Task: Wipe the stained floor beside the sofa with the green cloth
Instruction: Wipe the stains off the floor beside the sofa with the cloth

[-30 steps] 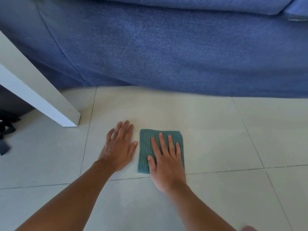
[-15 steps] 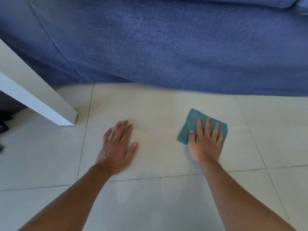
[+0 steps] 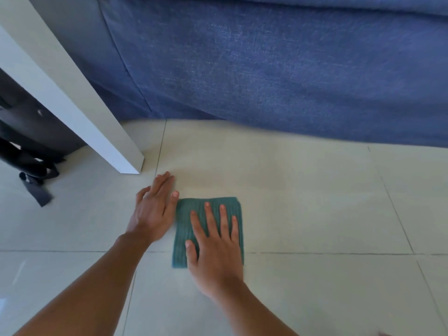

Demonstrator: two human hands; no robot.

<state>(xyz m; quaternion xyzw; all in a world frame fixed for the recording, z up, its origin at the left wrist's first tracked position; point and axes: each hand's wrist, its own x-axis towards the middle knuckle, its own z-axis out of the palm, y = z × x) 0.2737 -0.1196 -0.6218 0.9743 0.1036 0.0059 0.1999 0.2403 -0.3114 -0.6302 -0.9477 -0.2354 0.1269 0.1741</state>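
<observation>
A folded green cloth (image 3: 191, 219) lies flat on the pale tiled floor (image 3: 303, 202) in front of the blue sofa (image 3: 278, 73). My right hand (image 3: 215, 248) presses down on the cloth, palm flat and fingers spread, covering its right and lower part. My left hand (image 3: 152, 209) rests flat on the bare tile just left of the cloth, its thumb touching the cloth's upper left corner. I cannot make out a distinct stain on the tiles.
A white table leg (image 3: 80, 103) stands on the floor just beyond my left hand. Dark bag straps (image 3: 31, 170) lie at the far left. The sofa's lower edge runs across the floor behind the cloth.
My right hand has slid the cloth back left from the right side, ending next to my left hand. The left hand stayed planted on the tile.
</observation>
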